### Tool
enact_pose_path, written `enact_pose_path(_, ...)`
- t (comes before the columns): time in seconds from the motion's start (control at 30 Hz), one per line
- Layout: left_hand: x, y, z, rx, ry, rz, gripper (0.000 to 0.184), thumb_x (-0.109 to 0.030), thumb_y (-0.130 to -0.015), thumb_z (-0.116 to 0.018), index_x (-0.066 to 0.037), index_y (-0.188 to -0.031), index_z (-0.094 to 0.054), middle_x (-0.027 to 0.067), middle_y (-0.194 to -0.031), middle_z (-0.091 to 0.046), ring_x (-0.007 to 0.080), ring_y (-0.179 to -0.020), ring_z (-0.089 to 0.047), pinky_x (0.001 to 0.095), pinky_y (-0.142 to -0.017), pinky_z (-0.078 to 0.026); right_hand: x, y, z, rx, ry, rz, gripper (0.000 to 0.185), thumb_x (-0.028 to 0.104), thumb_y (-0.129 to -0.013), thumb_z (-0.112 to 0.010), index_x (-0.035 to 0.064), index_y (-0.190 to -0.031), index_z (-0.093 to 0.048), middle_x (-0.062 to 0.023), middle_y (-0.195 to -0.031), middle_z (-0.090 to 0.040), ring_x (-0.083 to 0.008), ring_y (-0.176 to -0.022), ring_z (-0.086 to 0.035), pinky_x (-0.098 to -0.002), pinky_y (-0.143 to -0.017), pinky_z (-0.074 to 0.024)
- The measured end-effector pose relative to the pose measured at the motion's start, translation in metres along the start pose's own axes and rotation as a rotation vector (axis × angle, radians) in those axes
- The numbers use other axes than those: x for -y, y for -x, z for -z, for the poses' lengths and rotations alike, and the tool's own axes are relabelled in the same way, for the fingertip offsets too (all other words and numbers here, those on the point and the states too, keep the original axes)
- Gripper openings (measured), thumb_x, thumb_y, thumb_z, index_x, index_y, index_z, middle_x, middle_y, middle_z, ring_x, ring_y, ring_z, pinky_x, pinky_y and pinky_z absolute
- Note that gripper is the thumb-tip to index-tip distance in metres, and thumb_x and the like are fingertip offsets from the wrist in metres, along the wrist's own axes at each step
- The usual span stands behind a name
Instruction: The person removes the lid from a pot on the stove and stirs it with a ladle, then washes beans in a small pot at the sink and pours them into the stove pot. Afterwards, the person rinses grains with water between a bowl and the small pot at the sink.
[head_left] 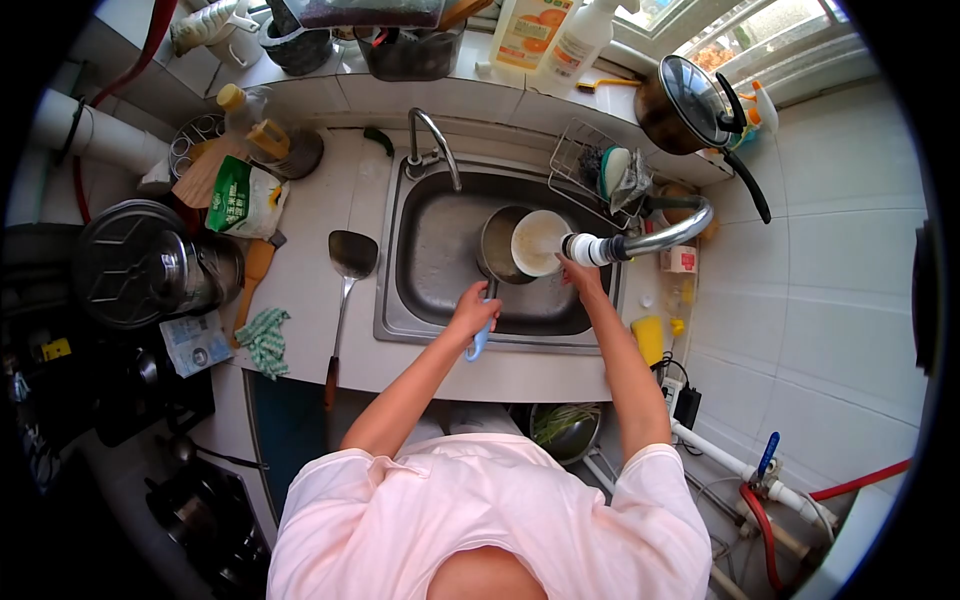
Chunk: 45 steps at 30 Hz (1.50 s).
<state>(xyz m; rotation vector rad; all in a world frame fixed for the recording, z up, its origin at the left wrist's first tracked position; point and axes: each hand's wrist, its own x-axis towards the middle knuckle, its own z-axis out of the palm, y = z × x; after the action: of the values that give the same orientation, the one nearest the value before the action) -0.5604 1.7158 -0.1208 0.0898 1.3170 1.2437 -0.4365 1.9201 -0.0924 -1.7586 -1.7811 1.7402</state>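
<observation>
My left hand point(476, 308) is wrapped round the blue handle point(479, 342) of a small metal pot point(494, 246) in the steel sink point(425, 250). A white bowl point(537, 243) is in my right hand point(578, 273), which grips its lower right edge. The bowl overlaps the pot's right side, below the nozzle of a faucet point(592, 250) that reaches in from the right. Whether the bowl touches the pot cannot be told. Something pale shows inside the bowl, too blurred to make out.
A spatula point(353, 256) and a green checked cloth point(264, 342) lie left of the sink. Behind it stands a second faucet point(430, 150). A wire rack point(580, 170) holds sponges at the back right. A lidded pot point(681, 105) sits on the ledge, its handle jutting out.
</observation>
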Motion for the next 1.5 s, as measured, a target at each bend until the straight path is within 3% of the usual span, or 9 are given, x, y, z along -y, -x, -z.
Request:
enact_pose_path(0.13,0.009,-0.010,-0.008,0.016,0.017,-0.004,0.058,-0.002,-0.078,-0.056,0.003,-0.130,-0.030,0.0095,-0.063,-0.053,0.0161,-0.041,-0.048,0.0294,-0.037,-0.038,-0.032,-0.027,-0.001,-0.175,0.186,0.694,0.055,0.030,-0.064,-0.075,0.0074,-0.109,-0.054,-0.0114,-0.087,-0.059,-0.0267,-0.082,-0.061,-0.0427,-0.064,-0.0484)
enact_pose_path(0.33,0.012,-0.016,-0.011,0.028,-0.010,0.033,0.061,-0.003,-0.078,-0.058,0.002,-0.131,-0.029,0.0089,-0.064,-0.054,0.0154,-0.043,-0.049,0.0282,-0.039,-0.039,0.029,0.030,0.008,-0.465,0.900,0.768,0.060,0.027,-0.059,-0.072,0.0071,-0.113,-0.053,-0.0180,-0.093,-0.058,-0.0347,-0.084,-0.058,-0.0424,-0.072,-0.0467)
enact_pose_path(0.53,0.020,-0.026,-0.003,0.027,-0.008,0.100,0.063,-0.002,-0.077,-0.058,0.003,-0.132,-0.029,0.0093,-0.065,-0.055,0.0158,-0.044,-0.050,0.0281,-0.039,-0.040,0.000,0.016,0.015,-0.453,0.704,0.866,0.060,0.026,-0.059,-0.075,0.0086,-0.112,-0.054,-0.0166,-0.089,-0.060,-0.0386,-0.083,-0.058,-0.0427,-0.072,-0.0477)
enact_pose_path(0.73,0.025,-0.044,0.033,0.070,-0.021,0.121,0.060,-0.001,-0.076,-0.057,0.005,-0.130,-0.031,0.0094,-0.066,-0.055,0.0152,-0.046,-0.050,0.0272,-0.041,-0.041,-0.030,0.009,0.030,-0.594,0.727,0.694,0.052,0.024,-0.067,-0.069,0.0103,-0.115,-0.052,-0.0128,-0.086,-0.061,-0.0310,-0.073,-0.061,-0.0382,-0.065,-0.0503)
enact_pose_path(0.87,0.030,-0.067,0.058,0.188,-0.123,0.150,0.056,-0.003,-0.077,-0.058,0.004,-0.128,-0.035,0.0087,-0.067,-0.055,0.0143,-0.047,-0.050,0.0262,-0.044,-0.041,-0.055,0.010,0.031,-0.235,-0.034,0.108,0.053,0.022,-0.075,-0.062,0.0115,-0.123,-0.042,-0.0045,-0.083,-0.051,-0.0140,-0.057,-0.054,-0.0268,-0.046,-0.0495)
enact_pose_path(1.1,0.018,-0.078,0.085,0.255,-0.363,0.202,0.050,-0.007,-0.080,-0.058,0.003,-0.126,-0.039,0.0097,-0.070,-0.058,0.0150,-0.049,-0.053,0.0277,-0.049,-0.044,-0.061,0.008,-0.001,0.075,-0.523,0.009,0.049,0.016,-0.079,-0.055,0.0106,-0.124,-0.037,-0.0064,-0.092,-0.053,-0.0162,-0.069,-0.056,-0.0330,-0.061,-0.0534)
enact_pose_path(1.3,0.026,-0.096,0.088,-0.111,-1.141,-0.444,0.045,-0.018,-0.075,-0.068,-0.001,-0.114,-0.055,0.0119,-0.088,-0.063,0.0213,-0.079,-0.061,0.0325,-0.071,-0.050,-0.061,-0.003,-0.026,0.207,-0.642,-0.010,0.049,0.015,-0.079,-0.054,0.0103,-0.124,-0.035,-0.0076,-0.100,-0.053,-0.0184,-0.078,-0.057,-0.0355,-0.065,-0.0535)
enact_pose_path(1.4,0.011,-0.107,0.067,-0.064,-0.529,-0.557,0.056,-0.015,-0.077,-0.067,-0.007,-0.127,-0.044,0.0109,-0.112,-0.056,0.0227,-0.101,-0.055,0.0358,-0.081,-0.048,-0.058,-0.002,-0.028,0.221,-0.599,-0.010,0.048,0.016,-0.080,-0.053,0.0107,-0.124,-0.035,-0.0078,-0.104,-0.053,-0.0196,-0.084,-0.058,-0.0356,-0.065,-0.0536)
enact_pose_path(1.5,-0.037,-0.071,0.021,0.057,0.011,-0.018,0.068,-0.014,-0.077,-0.068,-0.012,-0.135,-0.033,0.0094,-0.127,-0.045,0.0245,-0.113,-0.048,0.0424,-0.082,-0.048,-0.054,-0.001,-0.030,0.254,-0.594,-0.004,0.048,0.016,-0.080,-0.052,0.0099,-0.124,-0.034,-0.0082,-0.109,-0.053,-0.0202,-0.090,-0.058,-0.0353,-0.066,-0.0534)
